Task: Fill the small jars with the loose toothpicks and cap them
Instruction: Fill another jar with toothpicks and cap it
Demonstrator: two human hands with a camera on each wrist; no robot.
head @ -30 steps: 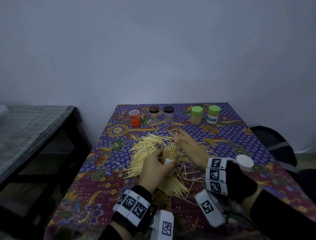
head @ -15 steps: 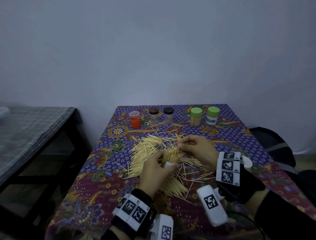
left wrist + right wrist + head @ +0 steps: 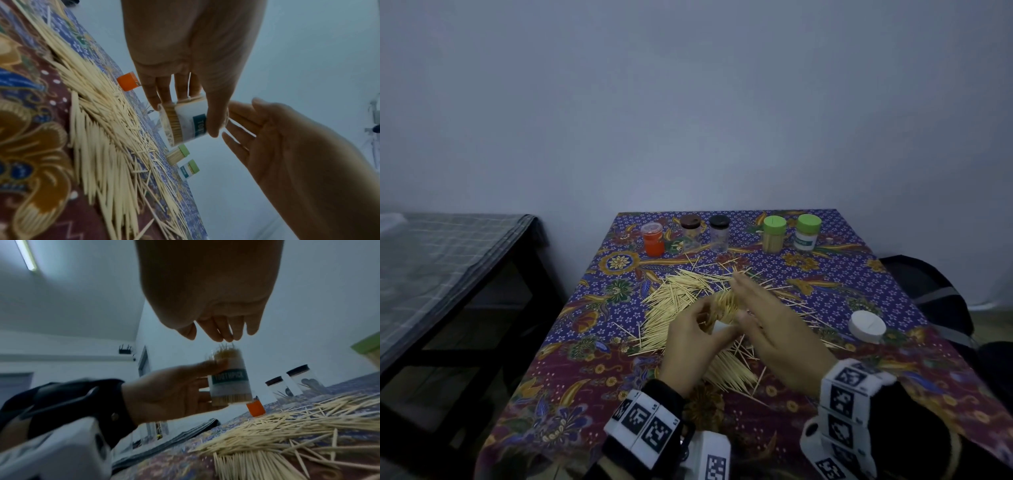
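Head view: dim, cool bluish light, grainy, no hard shadows on the wall (image 3: 688, 102); corners darken and straight edges bow slightly. Right wrist view: a ceiling tube lamp (image 3: 26, 255) glows top left, the only visible source; the held jar (image 3: 230, 378) is motion-blurred. Left wrist view: strong wide-angle stretch, the near toothpicks (image 3: 98, 146) soft and smeared.
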